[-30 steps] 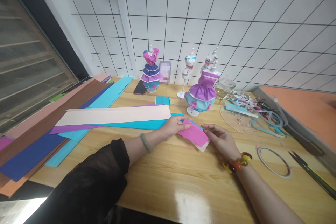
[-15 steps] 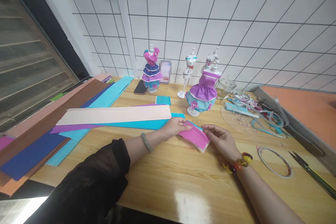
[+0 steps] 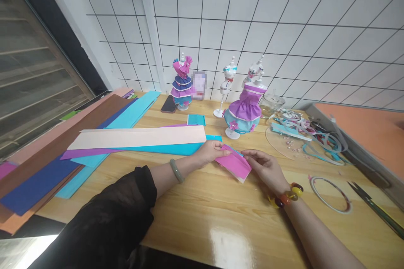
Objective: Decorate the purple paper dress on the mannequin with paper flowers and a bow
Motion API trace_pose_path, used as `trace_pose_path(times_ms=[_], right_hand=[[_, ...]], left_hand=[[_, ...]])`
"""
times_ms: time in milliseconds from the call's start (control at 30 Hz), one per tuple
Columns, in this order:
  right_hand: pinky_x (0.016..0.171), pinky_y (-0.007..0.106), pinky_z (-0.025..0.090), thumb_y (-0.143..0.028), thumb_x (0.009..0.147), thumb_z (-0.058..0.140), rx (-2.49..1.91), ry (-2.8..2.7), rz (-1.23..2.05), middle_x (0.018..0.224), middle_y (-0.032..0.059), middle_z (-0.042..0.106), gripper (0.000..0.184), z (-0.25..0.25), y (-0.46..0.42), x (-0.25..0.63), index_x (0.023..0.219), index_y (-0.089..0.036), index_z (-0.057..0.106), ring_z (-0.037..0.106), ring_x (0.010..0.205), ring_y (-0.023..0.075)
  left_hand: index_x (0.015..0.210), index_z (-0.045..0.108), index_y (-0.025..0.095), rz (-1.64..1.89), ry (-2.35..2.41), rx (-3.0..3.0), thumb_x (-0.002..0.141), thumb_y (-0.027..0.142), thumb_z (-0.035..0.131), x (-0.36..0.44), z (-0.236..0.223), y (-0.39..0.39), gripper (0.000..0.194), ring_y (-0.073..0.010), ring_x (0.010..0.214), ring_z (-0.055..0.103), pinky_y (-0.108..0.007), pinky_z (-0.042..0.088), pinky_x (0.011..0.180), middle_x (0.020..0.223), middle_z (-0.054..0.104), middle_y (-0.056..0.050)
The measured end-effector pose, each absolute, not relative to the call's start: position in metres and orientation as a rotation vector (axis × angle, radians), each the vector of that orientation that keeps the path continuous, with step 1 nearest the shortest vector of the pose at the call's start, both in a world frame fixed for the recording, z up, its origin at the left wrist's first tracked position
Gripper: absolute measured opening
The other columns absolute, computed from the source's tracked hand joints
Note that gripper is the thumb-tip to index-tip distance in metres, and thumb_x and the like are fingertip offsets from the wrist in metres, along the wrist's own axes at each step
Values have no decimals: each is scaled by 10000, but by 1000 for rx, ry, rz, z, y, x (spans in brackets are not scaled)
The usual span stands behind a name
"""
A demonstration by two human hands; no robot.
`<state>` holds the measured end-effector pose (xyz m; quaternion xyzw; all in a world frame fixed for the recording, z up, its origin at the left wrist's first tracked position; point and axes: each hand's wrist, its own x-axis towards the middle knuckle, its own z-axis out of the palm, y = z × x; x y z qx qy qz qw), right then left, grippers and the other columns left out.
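A small pink piece of crepe paper (image 3: 234,164) with a blue strip along its upper edge is held just above the wooden table. My left hand (image 3: 208,153) pinches its left corner between thumb and fingers. At the right end of the blue edge, my right hand (image 3: 263,166) has its fingertips closed on the paper. Just behind my left hand lie a long pale pink paper strip (image 3: 142,138) and a blue strip (image 3: 170,149). Beyond them rests a small turquoise paper piece (image 3: 196,120).
Small dress forms stand at the back, one in a purple and blue paper dress (image 3: 246,105), another in a tiered dress (image 3: 182,84). Right of my hands are a roll of tape (image 3: 330,194), scissors (image 3: 375,208) and tangled ribbons (image 3: 322,134). Coloured paper strips (image 3: 57,172) cover the left side.
Almost nothing differs. Both hands keep the same grip on the pink paper, and its lower edge has shifted very slightly.
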<state>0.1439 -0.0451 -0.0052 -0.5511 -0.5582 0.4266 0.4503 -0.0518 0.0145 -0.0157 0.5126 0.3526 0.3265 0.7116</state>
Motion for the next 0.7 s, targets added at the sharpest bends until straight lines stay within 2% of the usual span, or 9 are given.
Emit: trace_pose_path(times_ms=[200,367,533,700], right_hand=[[769,324,492,-473,739,622,-1381,-1416,1004,937,78,698,333,1,-48,140,908,-192,679,619,873,202],[787,330,506,-460,691,682,-1345,-1409,1001,948,81,690,409,0,-49,133,995,-189,646,629,859,196],[723,319,508,-462,703,669,-1371,-1393,964,887,76,676,414,-8,-46,131,1006,-182,632,619,785,176],[663,284,491,-447,695,680,-1374,-1344,1007,826,52,661,397,-8,-46,134,988,-184,629,601,738,155]], left_hand=[[829,614,99,720,773,1111,544,385,779,-52,-15,13,436,-101,645,579,-219,407,603,763,652,-52],[817,619,99,713,782,1111,525,378,789,-52,-12,12,438,-97,630,578,-213,412,594,747,656,-50],[827,616,106,698,745,1117,533,377,785,-51,-11,11,434,-94,625,588,-206,433,587,752,660,-42],[850,598,102,683,777,1198,544,407,772,-50,-10,10,466,-89,565,579,-189,435,504,726,646,-47]])
